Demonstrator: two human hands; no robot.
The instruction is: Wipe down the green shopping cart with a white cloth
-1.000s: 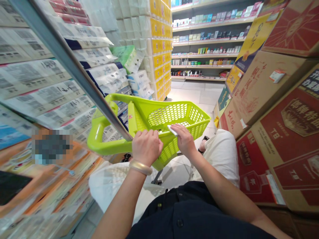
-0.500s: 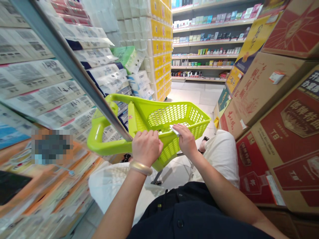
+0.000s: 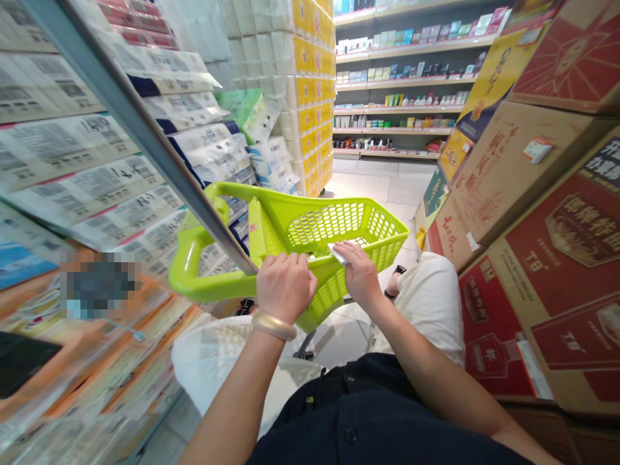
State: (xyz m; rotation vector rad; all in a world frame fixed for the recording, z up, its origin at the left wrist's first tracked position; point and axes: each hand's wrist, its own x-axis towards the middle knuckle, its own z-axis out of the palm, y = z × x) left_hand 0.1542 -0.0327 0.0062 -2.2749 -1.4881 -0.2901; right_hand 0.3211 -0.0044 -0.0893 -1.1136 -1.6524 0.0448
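A lime-green plastic shopping basket (image 3: 358, 226) is tipped toward me above my lap. My left hand (image 3: 285, 284), with a pale bangle on the wrist, is closed over the basket's near rim. My right hand (image 3: 359, 271) is closed on a small white cloth or wipe (image 3: 336, 253) and presses it against the basket's inner near edge. The basket's big loop handle (image 3: 194, 265) sticks out to the left.
Shelves of packaged tissue (image 3: 97, 168) crowd my left, with a metal shelf post (image 3: 145, 142) slanting in front. Stacked red and brown cartons (image 3: 542, 245) wall the right. A tiled aisle (image 3: 378, 184) leads to far shelves of small goods (image 3: 402, 97).
My right hand and the white cloth shifted very slightly along the basket's edge. The left hand and basket stayed put.
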